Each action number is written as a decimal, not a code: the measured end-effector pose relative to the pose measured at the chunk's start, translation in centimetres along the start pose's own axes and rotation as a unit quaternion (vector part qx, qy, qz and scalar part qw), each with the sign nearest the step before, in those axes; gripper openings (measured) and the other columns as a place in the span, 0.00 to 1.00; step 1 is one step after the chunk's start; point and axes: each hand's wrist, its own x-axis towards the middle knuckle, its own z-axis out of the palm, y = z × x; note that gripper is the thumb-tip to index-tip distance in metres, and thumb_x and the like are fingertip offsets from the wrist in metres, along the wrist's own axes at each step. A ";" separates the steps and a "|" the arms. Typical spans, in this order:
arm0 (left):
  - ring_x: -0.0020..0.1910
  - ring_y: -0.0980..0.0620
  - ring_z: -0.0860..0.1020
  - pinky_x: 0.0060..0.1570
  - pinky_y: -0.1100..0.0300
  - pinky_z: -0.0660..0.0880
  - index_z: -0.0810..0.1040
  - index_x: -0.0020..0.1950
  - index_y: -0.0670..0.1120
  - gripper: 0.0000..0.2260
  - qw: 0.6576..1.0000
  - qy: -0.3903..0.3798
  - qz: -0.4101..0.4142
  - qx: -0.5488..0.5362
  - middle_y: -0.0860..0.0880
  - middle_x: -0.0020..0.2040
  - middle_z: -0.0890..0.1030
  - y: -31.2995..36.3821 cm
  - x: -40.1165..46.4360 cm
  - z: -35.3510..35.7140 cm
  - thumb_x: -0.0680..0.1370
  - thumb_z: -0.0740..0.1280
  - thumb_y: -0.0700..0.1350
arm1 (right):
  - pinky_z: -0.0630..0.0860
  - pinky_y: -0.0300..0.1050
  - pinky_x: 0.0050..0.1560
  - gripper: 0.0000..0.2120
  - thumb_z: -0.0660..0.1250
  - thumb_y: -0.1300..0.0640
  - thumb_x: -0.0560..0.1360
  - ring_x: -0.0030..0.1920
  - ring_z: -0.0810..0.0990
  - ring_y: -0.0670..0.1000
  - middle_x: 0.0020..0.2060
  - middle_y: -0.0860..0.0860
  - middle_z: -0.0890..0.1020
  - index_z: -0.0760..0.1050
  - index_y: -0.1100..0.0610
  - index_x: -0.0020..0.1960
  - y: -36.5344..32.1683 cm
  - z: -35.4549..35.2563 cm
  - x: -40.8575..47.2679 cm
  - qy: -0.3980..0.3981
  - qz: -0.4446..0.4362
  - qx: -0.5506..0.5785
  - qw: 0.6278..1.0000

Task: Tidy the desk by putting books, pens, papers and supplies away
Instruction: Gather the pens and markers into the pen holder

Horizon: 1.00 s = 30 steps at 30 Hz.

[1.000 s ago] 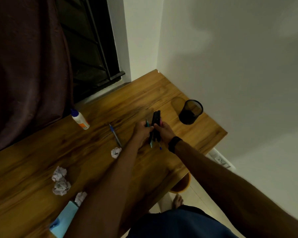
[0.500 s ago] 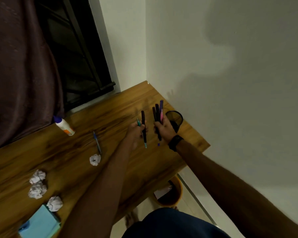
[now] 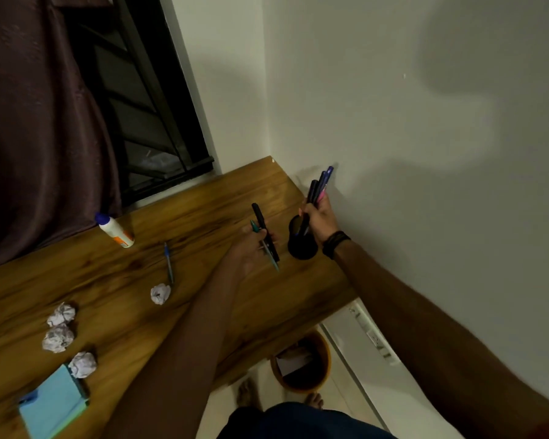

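Right hand (image 3: 319,217) is up over the black pen cup (image 3: 302,240), fingers wrapped tight around a bundle of pens (image 3: 317,186), dark and purple ones with a flash of pink, their lower ends dipping toward the cup's mouth, though whether they touch the rim is hard to tell. A dark band sits on that wrist. Just beside it, the left hand (image 3: 254,245) is curled closed on two more: a black marker (image 3: 263,229) and a teal pen (image 3: 268,248), both held off the wooden table (image 3: 203,210). Further out from the left hand lies a blue pen (image 3: 168,263) flat on the wood, with a crumpled paper ball (image 3: 160,293) at its near end. Beyond that, a glue bottle (image 3: 114,231) lies tilted on its side. Well away from both hands, three more paper wads (image 3: 61,334) cluster near a light blue notepad (image 3: 53,403). Below the table edge, under the right forearm, an orange bin (image 3: 301,362) sits on the floor with paper in it.
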 end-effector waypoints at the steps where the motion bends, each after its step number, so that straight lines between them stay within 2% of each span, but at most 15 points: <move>1: 0.44 0.47 0.80 0.56 0.44 0.75 0.72 0.58 0.41 0.08 1.000 0.000 0.000 0.000 0.45 0.43 0.78 0.2 -0.1 0.1 0.82 0.56 0.35 | 0.74 0.44 0.50 0.20 0.58 0.67 0.78 0.47 0.74 0.49 0.47 0.49 0.75 0.64 0.52 0.67 0.3 -0.1 0.0 -0.009 -0.003 -0.034 0.999; 3: 0.44 0.47 0.80 0.57 0.45 0.76 0.73 0.55 0.41 0.08 1.000 0.001 -0.002 0.006 0.45 0.44 0.79 0.7 -0.1 0.2 0.82 0.56 0.34 | 0.73 0.48 0.60 0.22 0.60 0.65 0.78 0.57 0.75 0.51 0.55 0.51 0.77 0.64 0.50 0.69 1.2 -0.4 -0.3 -0.017 0.001 -0.078 0.997; 5: 0.44 0.48 0.80 0.56 0.46 0.76 0.74 0.57 0.41 0.08 1.000 -0.006 0.003 0.018 0.45 0.44 0.79 1.2 0.1 0.5 0.82 0.56 0.34 | 0.73 0.52 0.62 0.19 0.62 0.66 0.77 0.58 0.76 0.55 0.51 0.50 0.78 0.69 0.48 0.63 1.9 -0.5 -0.5 -0.008 0.005 -0.092 0.996; 8: 0.45 0.48 0.81 0.58 0.45 0.76 0.74 0.63 0.40 0.12 0.999 -0.023 0.009 0.031 0.45 0.45 0.81 1.7 0.5 0.9 0.82 0.57 0.35 | 0.76 0.49 0.56 0.17 0.64 0.72 0.73 0.50 0.78 0.51 0.43 0.47 0.78 0.71 0.53 0.54 1.9 -0.2 -0.2 0.015 -0.009 -0.108 0.994; 10: 0.46 0.49 0.81 0.61 0.44 0.75 0.73 0.64 0.40 0.13 0.999 -0.027 0.009 0.038 0.46 0.45 0.81 2.1 0.5 1.4 0.82 0.57 0.35 | 0.75 0.43 0.52 0.19 0.62 0.77 0.70 0.48 0.77 0.49 0.43 0.47 0.77 0.71 0.56 0.53 1.7 -0.1 -0.1 0.022 -0.019 -0.106 0.994; 13: 0.47 0.49 0.81 0.60 0.45 0.76 0.74 0.65 0.40 0.13 0.998 -0.036 0.010 0.044 0.46 0.46 0.82 2.4 0.6 1.8 0.82 0.57 0.35 | 0.74 0.35 0.46 0.23 0.64 0.76 0.67 0.48 0.78 0.50 0.46 0.50 0.78 0.72 0.53 0.52 1.8 -0.2 -0.1 0.050 -0.040 -0.128 0.990; 15: 0.47 0.50 0.81 0.54 0.49 0.79 0.74 0.65 0.41 0.13 0.998 -0.041 0.010 0.052 0.46 0.47 0.82 2.4 0.5 1.8 0.82 0.57 0.35 | 0.74 0.28 0.44 0.24 0.67 0.74 0.67 0.46 0.78 0.48 0.46 0.48 0.79 0.71 0.51 0.55 1.6 -0.4 -0.4 0.069 -0.042 -0.142 0.987; 17: 0.47 0.52 0.82 0.44 0.55 0.79 0.74 0.65 0.41 0.14 0.997 -0.050 0.014 0.065 0.47 0.48 0.82 2.6 0.3 1.9 0.82 0.57 0.35 | 0.73 0.26 0.48 0.23 0.69 0.72 0.67 0.49 0.77 0.47 0.48 0.48 0.78 0.71 0.54 0.57 1.1 -0.6 -0.5 0.085 -0.077 -0.169 0.979; 20: 0.47 0.52 0.82 0.38 0.61 0.77 0.74 0.65 0.40 0.14 0.995 -0.067 0.018 0.071 0.46 0.49 0.82 2.7 0.2 2.2 0.81 0.58 0.34 | 0.72 0.35 0.57 0.19 0.72 0.66 0.68 0.54 0.76 0.48 0.53 0.51 0.78 0.74 0.57 0.58 0.0 -0.8 -0.5 0.097 -0.171 -0.235 0.952; 22: 0.46 0.52 0.82 0.39 0.60 0.79 0.74 0.66 0.39 0.14 0.993 -0.080 0.028 0.079 0.43 0.51 0.81 2.8 0.1 2.6 0.81 0.58 0.33 | 0.73 0.35 0.53 0.15 0.72 0.59 0.72 0.51 0.78 0.48 0.50 0.51 0.80 0.76 0.56 0.57 -1.1 -0.4 -0.7 0.078 -0.173 -0.242 0.951; 25: 0.45 0.52 0.81 0.39 0.64 0.81 0.74 0.66 0.37 0.14 0.987 -0.118 0.048 0.094 0.42 0.53 0.80 3.3 -0.2 3.3 0.81 0.59 0.32 | 0.74 0.32 0.43 0.12 0.72 0.48 0.73 0.42 0.79 0.44 0.42 0.48 0.82 0.81 0.53 0.53 -2.4 0.8 -1.2 0.014 -0.100 -0.226 0.969; 27: 0.45 0.53 0.81 0.37 0.67 0.80 0.73 0.66 0.38 0.15 0.985 -0.128 0.054 0.107 0.43 0.54 0.80 3.7 -0.4 3.8 0.80 0.59 0.31 | 0.75 0.36 0.37 0.07 0.71 0.49 0.75 0.34 0.77 0.44 0.34 0.47 0.80 0.80 0.53 0.43 -2.7 1.2 -1.5 0.000 -0.090 -0.193 0.977; 30: 0.46 0.53 0.80 0.43 0.64 0.80 0.72 0.67 0.36 0.16 0.987 -0.114 0.055 0.094 0.43 0.53 0.80 4.2 0.1 3.9 0.79 0.60 0.31 | 0.74 0.39 0.36 0.10 0.69 0.52 0.76 0.33 0.74 0.46 0.31 0.48 0.75 0.75 0.53 0.37 -3.2 0.7 -1.6 0.036 -0.120 -0.135 0.983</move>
